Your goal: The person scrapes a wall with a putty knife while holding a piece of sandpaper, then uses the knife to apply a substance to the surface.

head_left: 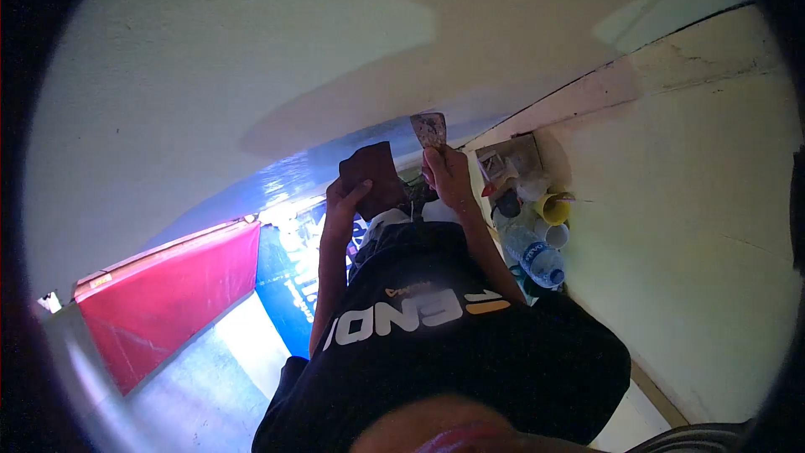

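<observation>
The wall (pixel 251 50) is rough plaster, the scraper (pixel 429 128) smeared metal, the board (pixel 373 169) matt, the bottle (pixel 535 256) glossy plastic.

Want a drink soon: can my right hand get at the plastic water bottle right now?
Probably not as is: the right hand grips a scraper. The water bottle lies uncovered near the yellow cup, with nothing blocking it.

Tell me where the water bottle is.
Head view, right side: the water bottle lies in a cluster of containers, just below the yellow cup.
</observation>
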`<action>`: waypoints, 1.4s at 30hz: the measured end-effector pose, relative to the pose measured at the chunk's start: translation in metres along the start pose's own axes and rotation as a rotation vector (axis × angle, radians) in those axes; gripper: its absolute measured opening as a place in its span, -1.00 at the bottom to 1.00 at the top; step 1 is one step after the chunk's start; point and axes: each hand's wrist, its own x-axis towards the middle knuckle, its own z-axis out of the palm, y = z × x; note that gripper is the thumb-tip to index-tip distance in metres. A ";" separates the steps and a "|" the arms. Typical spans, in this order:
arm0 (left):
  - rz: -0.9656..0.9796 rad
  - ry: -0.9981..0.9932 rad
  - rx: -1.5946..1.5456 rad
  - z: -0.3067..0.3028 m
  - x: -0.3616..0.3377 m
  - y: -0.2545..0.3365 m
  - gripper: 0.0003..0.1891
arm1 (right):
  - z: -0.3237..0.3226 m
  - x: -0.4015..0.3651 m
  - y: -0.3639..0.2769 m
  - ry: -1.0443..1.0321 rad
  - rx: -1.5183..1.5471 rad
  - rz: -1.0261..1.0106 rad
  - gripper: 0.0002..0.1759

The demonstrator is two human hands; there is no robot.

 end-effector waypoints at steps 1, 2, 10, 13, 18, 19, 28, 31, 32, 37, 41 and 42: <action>-0.005 0.005 -0.002 0.001 0.000 -0.002 -0.71 | 0.001 0.001 -0.002 -0.010 0.032 0.005 -0.57; -0.005 0.012 -0.003 0.001 0.002 -0.004 -0.71 | 0.001 0.004 -0.004 -0.003 0.011 -0.001 -0.57; 0.002 -0.016 -0.020 0.000 0.004 -0.003 -0.69 | 0.004 0.001 -0.007 0.028 -0.060 -0.015 -0.56; -0.001 -0.033 -0.021 0.000 0.005 0.000 -0.70 | 0.003 -0.001 0.002 0.051 0.019 -0.008 -0.56; -0.037 -0.020 0.040 -0.011 0.008 -0.009 -0.69 | -0.004 0.002 0.008 0.038 -0.117 -0.023 -0.58; -0.043 -0.022 0.031 -0.010 0.007 -0.011 -0.69 | -0.004 0.003 0.007 0.028 -0.127 -0.062 -0.57; -0.045 -0.012 0.035 -0.010 0.010 -0.003 -0.69 | 0.003 0.001 0.010 0.026 0.135 0.089 -0.58; -0.048 -0.019 0.058 -0.015 0.010 -0.013 -0.68 | 0.002 0.000 0.014 0.034 0.056 0.055 -0.58; -0.065 -0.016 0.046 -0.017 0.012 -0.014 -0.67 | 0.000 0.000 0.016 0.031 0.044 0.049 -0.59; -0.028 -0.018 0.021 -0.012 0.009 -0.007 -0.68 | 0.005 -0.001 0.020 0.028 0.148 0.014 -0.58; -0.029 -0.011 0.041 -0.014 0.011 -0.008 -0.68 | 0.006 0.004 0.023 0.024 0.098 0.005 -0.59; -0.026 0.008 0.048 -0.014 0.012 -0.008 -0.68 | 0.009 0.003 0.019 0.022 0.118 0.023 -0.59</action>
